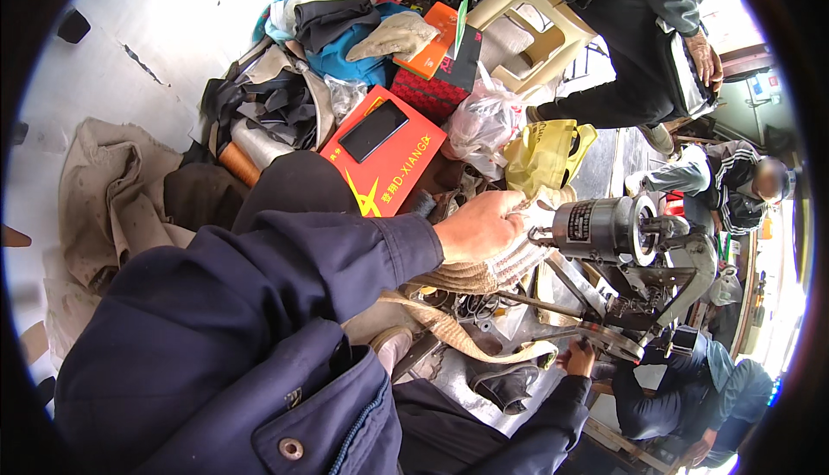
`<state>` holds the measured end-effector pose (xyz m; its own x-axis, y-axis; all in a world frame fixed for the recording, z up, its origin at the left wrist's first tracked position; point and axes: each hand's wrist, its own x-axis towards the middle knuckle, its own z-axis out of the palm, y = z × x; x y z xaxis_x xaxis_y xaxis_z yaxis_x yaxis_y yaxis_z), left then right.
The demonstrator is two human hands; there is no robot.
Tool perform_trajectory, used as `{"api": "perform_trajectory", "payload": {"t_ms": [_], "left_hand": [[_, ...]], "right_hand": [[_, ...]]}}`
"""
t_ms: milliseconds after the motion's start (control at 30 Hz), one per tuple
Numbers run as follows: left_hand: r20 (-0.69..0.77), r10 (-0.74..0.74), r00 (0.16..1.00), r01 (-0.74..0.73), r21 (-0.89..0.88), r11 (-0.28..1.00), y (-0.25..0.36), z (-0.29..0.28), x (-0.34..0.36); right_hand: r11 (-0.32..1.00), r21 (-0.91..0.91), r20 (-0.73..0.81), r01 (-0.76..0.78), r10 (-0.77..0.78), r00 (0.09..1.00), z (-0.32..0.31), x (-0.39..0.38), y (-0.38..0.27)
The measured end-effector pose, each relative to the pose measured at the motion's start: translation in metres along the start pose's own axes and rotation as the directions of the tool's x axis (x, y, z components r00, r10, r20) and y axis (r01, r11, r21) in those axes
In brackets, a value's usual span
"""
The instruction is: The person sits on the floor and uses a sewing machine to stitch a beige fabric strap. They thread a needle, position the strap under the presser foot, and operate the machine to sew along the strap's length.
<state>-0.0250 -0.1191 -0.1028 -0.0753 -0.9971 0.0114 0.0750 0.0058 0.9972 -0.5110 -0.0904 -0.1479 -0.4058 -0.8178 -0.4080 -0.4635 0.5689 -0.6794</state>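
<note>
My left hand, reaching in from the left, is closed in a pinch on a tan ribbed woven piece, close beside the metal cylinder arm of a sewing machine. The piece bulges under my hand, and its full shape is hidden. A flat beige strap hangs below it and curves to the right. Lower down, my right hand has its fingers curled at the edge of the machine's hand wheel; part of the grip is out of sight.
Left of the machine lie a red box with a black phone, a white plastic bag, a yellow bag and piled cloth. A beige stool stands behind. Other people are at the right; one person's hand hangs nearby.
</note>
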Motion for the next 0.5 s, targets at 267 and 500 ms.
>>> {"api": "perform_trajectory", "payload": {"t_ms": [267,500], "left_hand": [[-0.049,0.04,0.998,-0.039,0.019,0.999,-0.007,0.004,-0.001],[-0.017,0.031,0.999,-0.031,0.023,0.999,-0.007,0.001,-0.002]], "right_hand": [[0.887,-0.091,-0.178,0.454,-0.463,0.868,-0.049,-0.05,-0.062],[0.966,0.155,-0.379,0.206,-0.134,0.916,-0.061,0.021,0.009]]}}
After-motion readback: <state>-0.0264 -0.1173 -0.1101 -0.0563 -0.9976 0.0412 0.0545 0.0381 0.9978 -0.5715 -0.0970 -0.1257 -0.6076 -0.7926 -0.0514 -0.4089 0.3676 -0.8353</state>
